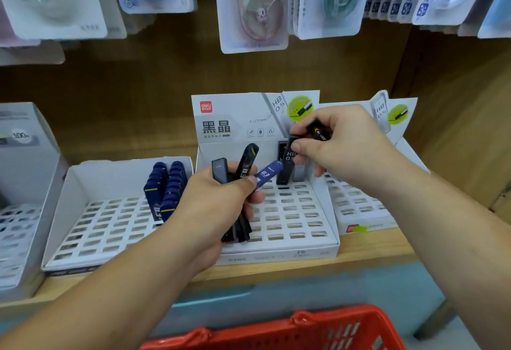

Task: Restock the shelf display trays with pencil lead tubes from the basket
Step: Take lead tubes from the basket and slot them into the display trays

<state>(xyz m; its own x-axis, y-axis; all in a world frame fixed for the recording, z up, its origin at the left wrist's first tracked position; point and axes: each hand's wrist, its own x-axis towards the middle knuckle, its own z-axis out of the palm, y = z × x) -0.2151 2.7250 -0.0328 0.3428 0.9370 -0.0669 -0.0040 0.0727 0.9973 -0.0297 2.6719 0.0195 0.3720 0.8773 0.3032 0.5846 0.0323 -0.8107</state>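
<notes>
Red basket: at the bottom edge, cut off by the frame; contents not visible.

Shelf: wooden board, carries the white slotted trays side by side.

Left hand: over the front of the middle tray. Fingers curled tight round a bundle of tubes, mostly black, fanned out above the thumb. One black tube reads "0.3". One blue tube in the bundle also reads "0.3". Lower ends of the bundle stick out below the palm. Exact count unclear.

Right hand: over the back of the middle tray. Fingers pinch a black tube; its print is too small to read. The thumb touches a standing tube, black, marked "HB 0.5", upright in a back-row slot.

Middle tray back card: red "deli" logo, "黑晶", "HB 0.5". Small print blurred.

Left tray: two rows of blue tubes at its right side; the print on the nearest tubes is blurred. Left wrist hides part of them.

Right tray: largely hidden behind the right forearm; its card also shows "HB 0.5".

Grey box: far left, cut off, "100" legible.

Hanging packs: correction tapes above, blurred; "30" legible on one.
</notes>
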